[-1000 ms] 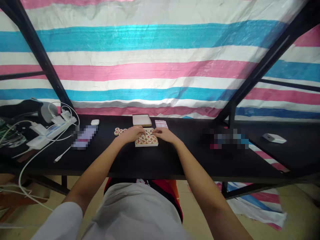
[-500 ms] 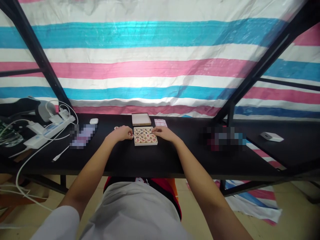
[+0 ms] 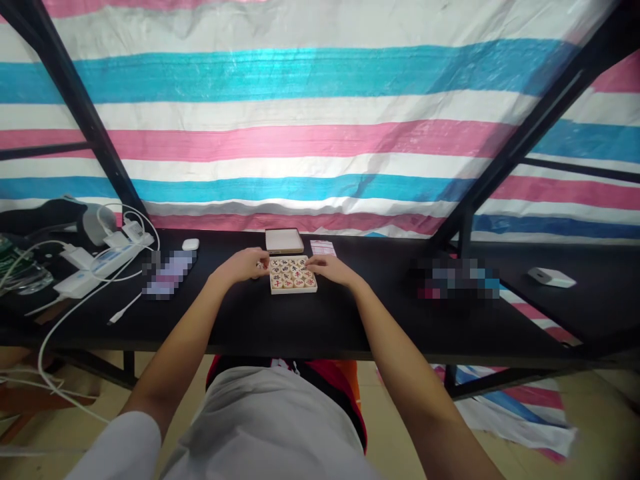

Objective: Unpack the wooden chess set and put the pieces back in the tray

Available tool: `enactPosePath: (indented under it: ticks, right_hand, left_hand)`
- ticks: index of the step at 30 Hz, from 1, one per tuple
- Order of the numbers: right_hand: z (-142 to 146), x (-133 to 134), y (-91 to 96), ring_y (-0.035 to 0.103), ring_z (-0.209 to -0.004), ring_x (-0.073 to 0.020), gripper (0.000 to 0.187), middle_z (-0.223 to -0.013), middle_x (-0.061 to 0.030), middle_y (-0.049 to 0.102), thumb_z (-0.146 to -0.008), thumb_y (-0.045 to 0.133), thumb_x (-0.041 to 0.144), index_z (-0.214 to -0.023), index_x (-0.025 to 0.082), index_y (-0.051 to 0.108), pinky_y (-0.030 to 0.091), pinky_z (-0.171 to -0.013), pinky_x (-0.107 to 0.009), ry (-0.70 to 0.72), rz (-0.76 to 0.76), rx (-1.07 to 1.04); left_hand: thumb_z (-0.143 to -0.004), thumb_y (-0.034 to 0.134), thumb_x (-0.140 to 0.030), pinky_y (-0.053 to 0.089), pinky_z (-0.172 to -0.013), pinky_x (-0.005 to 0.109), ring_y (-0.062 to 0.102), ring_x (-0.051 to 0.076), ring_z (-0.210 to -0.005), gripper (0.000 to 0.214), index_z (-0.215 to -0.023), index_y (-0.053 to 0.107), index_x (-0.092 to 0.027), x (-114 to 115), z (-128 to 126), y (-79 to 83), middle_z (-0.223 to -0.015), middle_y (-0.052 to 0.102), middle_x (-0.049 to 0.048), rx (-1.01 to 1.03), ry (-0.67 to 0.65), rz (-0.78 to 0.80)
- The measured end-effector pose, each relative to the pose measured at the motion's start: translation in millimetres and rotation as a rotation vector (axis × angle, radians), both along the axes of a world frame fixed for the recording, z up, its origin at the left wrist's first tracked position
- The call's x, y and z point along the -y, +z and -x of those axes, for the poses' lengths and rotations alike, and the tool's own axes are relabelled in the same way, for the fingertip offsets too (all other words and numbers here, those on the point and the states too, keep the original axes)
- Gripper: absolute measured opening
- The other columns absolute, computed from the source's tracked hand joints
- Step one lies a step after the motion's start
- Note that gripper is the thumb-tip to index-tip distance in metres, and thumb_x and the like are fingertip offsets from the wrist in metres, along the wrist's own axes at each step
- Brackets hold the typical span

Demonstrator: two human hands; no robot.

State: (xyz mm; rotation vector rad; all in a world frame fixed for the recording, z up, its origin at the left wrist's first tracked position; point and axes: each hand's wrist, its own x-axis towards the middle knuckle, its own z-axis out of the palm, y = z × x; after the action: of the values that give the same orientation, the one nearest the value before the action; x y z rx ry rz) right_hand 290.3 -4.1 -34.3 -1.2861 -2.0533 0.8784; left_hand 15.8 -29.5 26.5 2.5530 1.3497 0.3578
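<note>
A small wooden box filled with round chess pieces sits on the black table in front of me. My left hand is at the box's upper left corner, its fingers curled around chess pieces, one of which shows at the fingertips. My right hand rests against the box's right side, fingers pressed together on its rim. The box's lid lies just behind the box, with a pink card beside it.
A power strip with white plugs and cables lies at the table's left end, near a small white case. A white box sits at the far right. Black frame posts rise on both sides before a striped tarp.
My left hand left the box, swept over the loose pieces to its left, and came back to the box's upper left corner. Those loose pieces no longer show. The right hand stayed put.
</note>
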Motion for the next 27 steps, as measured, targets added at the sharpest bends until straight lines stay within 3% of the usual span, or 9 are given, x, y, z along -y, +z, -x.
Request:
enactPosePath:
  ticks: [3,8,13,17,19,22,27]
  right_hand:
    - [-0.3,-0.3,0.1,0.059,-0.078,-0.0153,0.024,-0.085,-0.0029,0.068,-0.077,0.059,0.034,-0.091,0.017,0.068,0.044,-0.076,-0.028,0.003,0.003,-0.002]
    - [1.2,0.3,0.8,0.059,-0.078,-0.0150,0.023,-0.086,-0.0030,0.068,-0.076,0.059,0.031,-0.091,0.017,0.068,0.044,-0.076,-0.029,-0.010,0.003,0.004]
    - [1.5,0.6,0.7,0.059,-0.078,-0.0149,0.022,-0.084,-0.0027,0.068,-0.076,0.059,0.031,-0.090,0.016,0.067,0.044,-0.077,-0.029,-0.013,0.014,0.007]
    - [0.9,0.1,-0.8,0.059,-0.078,-0.0151,0.023,-0.084,-0.0028,0.068,-0.076,0.058,0.032,-0.090,0.016,0.067,0.045,-0.076,-0.029,-0.002,0.016,-0.007]
    - [1.1,-0.1,-1.5,0.060,-0.078,-0.0155,0.022,-0.085,-0.0028,0.068,-0.076,0.058,0.032,-0.090,0.017,0.067,0.044,-0.076,-0.029,-0.003,0.008,0.002]
    - [1.9,-0.7,-2.9,0.060,-0.079,-0.0160,0.022,-0.085,-0.0024,0.068,-0.076,0.058,0.033,-0.090,0.018,0.067,0.045,-0.077,-0.030,-0.012,0.002,0.015]
    - [1.6,-2.6,-5.3,0.060,-0.078,-0.0154,0.023,-0.084,-0.0021,0.067,-0.076,0.058,0.034,-0.089,0.017,0.067,0.045,-0.077,-0.029,-0.003,0.001,0.000]
  left_hand:
    - [-0.080,0.057,-0.036,0.043,-0.072,0.024,0.058,0.015,-0.081,0.019,-0.086,0.065,-0.020,-1.5,-10.3,-6.0,-0.092,0.062,0.0026,0.163,-0.022,-0.116]
    - [-0.086,0.053,-0.035,0.041,-0.078,0.026,0.059,0.018,-0.088,0.021,-0.086,0.069,-0.022,-3.8,-30.3,-27.5,-0.091,0.066,0.0032,0.045,-0.192,-0.076]
    - [-0.091,0.043,-0.037,0.041,-0.079,0.024,0.060,0.017,-0.086,0.031,-0.086,0.069,-0.022,-0.2,-30.7,-29.2,-0.087,0.069,0.0019,0.059,-0.227,-0.058]
    - [-0.090,0.041,-0.034,0.042,-0.078,0.024,0.059,0.019,-0.093,0.029,-0.097,0.067,-0.022,0.8,-20.7,-18.2,-0.098,0.068,0.0041,0.014,-0.069,-0.120]
    - [-0.087,0.044,-0.034,0.042,-0.074,0.025,0.060,0.020,-0.092,0.028,-0.093,0.068,-0.021,-1.2,-8.5,-10.1,-0.097,0.068,0.0057,-0.060,0.091,-0.146]
    - [-0.082,0.048,-0.040,0.041,-0.064,0.024,0.061,0.019,-0.080,0.027,-0.085,0.068,-0.022,-5.5,14.4,-0.3,-0.086,0.069,0.0034,-0.095,0.253,-0.058]
    - [-0.070,0.060,-0.040,0.041,-0.058,0.022,0.062,0.016,-0.071,0.023,-0.080,0.068,-0.022,-8.3,29.3,0.0,-0.077,0.069,0.0011,-0.061,0.203,0.173]
